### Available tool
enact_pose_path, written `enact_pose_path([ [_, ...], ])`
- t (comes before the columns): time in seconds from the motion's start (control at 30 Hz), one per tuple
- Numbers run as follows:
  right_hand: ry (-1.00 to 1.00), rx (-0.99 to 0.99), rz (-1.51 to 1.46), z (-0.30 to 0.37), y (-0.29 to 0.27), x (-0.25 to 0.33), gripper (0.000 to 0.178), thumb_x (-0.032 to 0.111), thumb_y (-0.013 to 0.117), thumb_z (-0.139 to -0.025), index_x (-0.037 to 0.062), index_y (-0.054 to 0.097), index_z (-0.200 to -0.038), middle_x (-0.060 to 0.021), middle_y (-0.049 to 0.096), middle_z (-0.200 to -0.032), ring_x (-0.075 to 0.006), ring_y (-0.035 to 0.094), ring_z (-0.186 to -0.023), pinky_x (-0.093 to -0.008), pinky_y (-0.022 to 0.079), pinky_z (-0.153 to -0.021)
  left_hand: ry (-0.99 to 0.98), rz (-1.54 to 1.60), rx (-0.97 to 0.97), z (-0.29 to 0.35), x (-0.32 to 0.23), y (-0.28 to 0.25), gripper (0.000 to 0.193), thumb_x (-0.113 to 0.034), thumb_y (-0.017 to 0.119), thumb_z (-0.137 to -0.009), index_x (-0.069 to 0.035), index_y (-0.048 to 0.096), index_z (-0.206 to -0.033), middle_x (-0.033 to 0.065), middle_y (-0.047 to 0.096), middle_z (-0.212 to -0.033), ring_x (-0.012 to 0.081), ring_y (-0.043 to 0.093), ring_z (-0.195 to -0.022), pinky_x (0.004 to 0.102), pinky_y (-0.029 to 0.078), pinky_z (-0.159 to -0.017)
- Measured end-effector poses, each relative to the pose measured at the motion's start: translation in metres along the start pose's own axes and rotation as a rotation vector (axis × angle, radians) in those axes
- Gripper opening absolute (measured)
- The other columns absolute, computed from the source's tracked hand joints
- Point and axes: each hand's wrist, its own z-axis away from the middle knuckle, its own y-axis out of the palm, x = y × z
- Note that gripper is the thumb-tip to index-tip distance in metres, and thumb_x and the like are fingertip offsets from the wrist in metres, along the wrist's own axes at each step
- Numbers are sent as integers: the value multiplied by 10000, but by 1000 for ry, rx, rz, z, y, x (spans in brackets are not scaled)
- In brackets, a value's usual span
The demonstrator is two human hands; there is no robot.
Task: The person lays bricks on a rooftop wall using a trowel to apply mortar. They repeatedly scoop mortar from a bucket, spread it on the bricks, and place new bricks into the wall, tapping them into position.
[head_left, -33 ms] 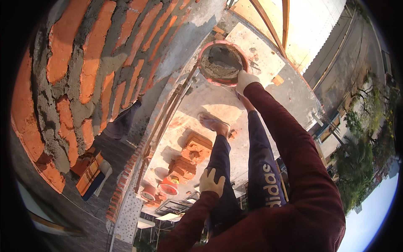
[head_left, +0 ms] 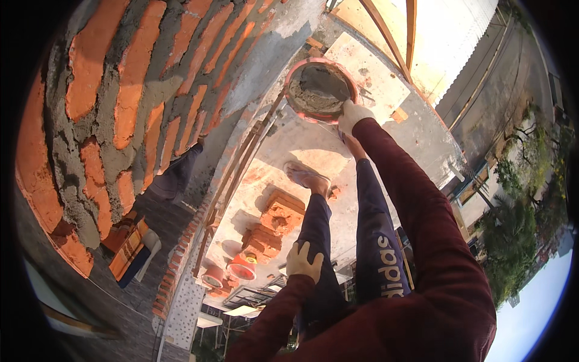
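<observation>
A round reddish tub stands on the pale concrete surface ahead, with wet grey mortar inside. My right hand, in a whitish glove, is closed at the near right part of the tub's rim. What its fingers hold is hidden from this angle. My left hand, gloved too, rests on my left leg with its fingers spread, and it holds nothing. Beyond the left hand, stacked orange bricks sit on the concrete, left of my bare foot.
A brick wall with rough mortar joints rises at the left. Two round red containers, one of them an open bucket, stand near the bricks. Brick pieces lie right of the tub. An edge drops off toward trees at the right.
</observation>
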Motion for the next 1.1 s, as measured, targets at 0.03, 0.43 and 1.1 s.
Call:
enact_pose_path([
  [0.03,-15,-7,-126,-23,6,-8,385,285,571,-977,-19,681,-1186,-252,702,-1181,-409,702,-1101,-459,550,-949,10,0,-11,-8,-2,0,612,-405,746,-858,-36,656,-1338,307,514,-1438,480,482,-1323,535,406,-1128],
  [0.43,161,125,28,-27,-15,-27,403,219,598,-918,-40,712,-1205,-289,711,-1175,-370,712,-1107,-449,577,-907,-41,56,29,-17,-6,-3,618,-407,740,-858,-29,655,-1339,297,502,-1468,462,477,-1348,515,393,-1140],
  [1.1,-71,249,-585,-54,50,-47,283,141,689,-873,47,659,-1137,-160,688,-869,-308,700,-855,-412,547,-728,-94,51,23,-26,-21,-20,618,-400,748,-865,-25,646,-1345,286,512,-1456,464,473,-1347,528,389,-1143],
])
